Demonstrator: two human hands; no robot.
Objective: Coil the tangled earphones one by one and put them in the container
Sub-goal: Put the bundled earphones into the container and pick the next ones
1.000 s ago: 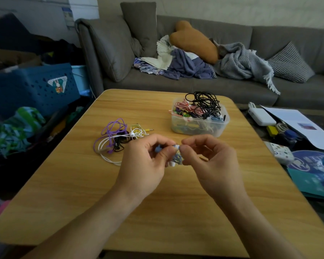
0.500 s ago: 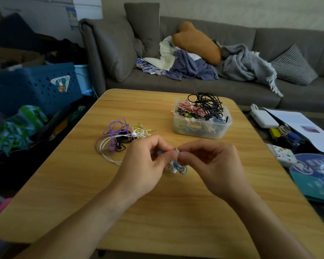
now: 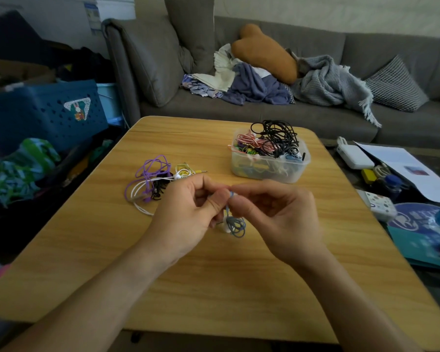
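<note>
My left hand (image 3: 188, 212) and my right hand (image 3: 277, 217) meet above the middle of the wooden table (image 3: 214, 288), both pinching the top of blue earphones (image 3: 235, 224). A small coil of the blue cord with a white earbud hangs below my fingertips. A tangled pile of purple, white, black and yellow earphones (image 3: 155, 181) lies on the table to the left of my left hand. The clear plastic container (image 3: 269, 171) stands beyond my right hand, heaped with black, red-striped and other coloured earphones.
A grey sofa (image 3: 264, 107) with clothes, a blanket and cushions runs behind the table. A blue crate (image 3: 43, 113) and fabric sit to the left. To the right lie a white charger (image 3: 353, 156), papers, a small patterned box (image 3: 377, 204) and a blue folder.
The blue coil has dropped lower, hanging further below my fingertips. Both hands stay together, shifted a little toward me.
</note>
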